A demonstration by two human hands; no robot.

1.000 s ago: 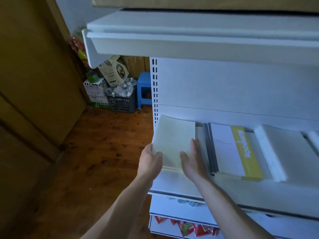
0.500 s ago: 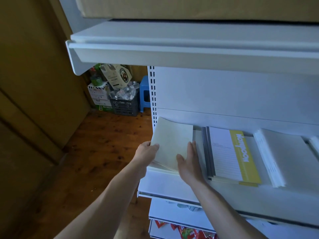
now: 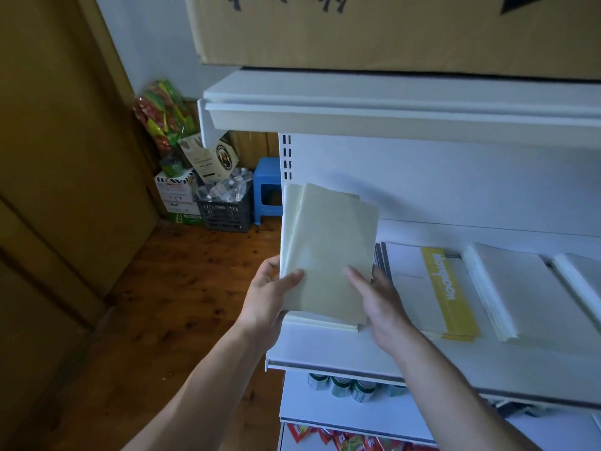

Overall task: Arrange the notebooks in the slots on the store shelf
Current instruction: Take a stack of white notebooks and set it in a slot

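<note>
At the left end of the white store shelf (image 3: 341,353), cream notebooks (image 3: 328,252) tilt above a matching stack (image 3: 320,323), beside yellow-banded notebooks (image 3: 432,288); the left hand (image 3: 270,297) grips their left edge, the right hand (image 3: 380,301) their right.

Matt pale cream paper notebooks (image 3: 328,255); smooth white painted metal shelf (image 3: 325,349); dull brown cardboard box (image 3: 390,30); faintly glossy reddish wooden floor (image 3: 182,288); blue plastic stool (image 3: 266,187); black plastic crate (image 3: 224,213)
</note>
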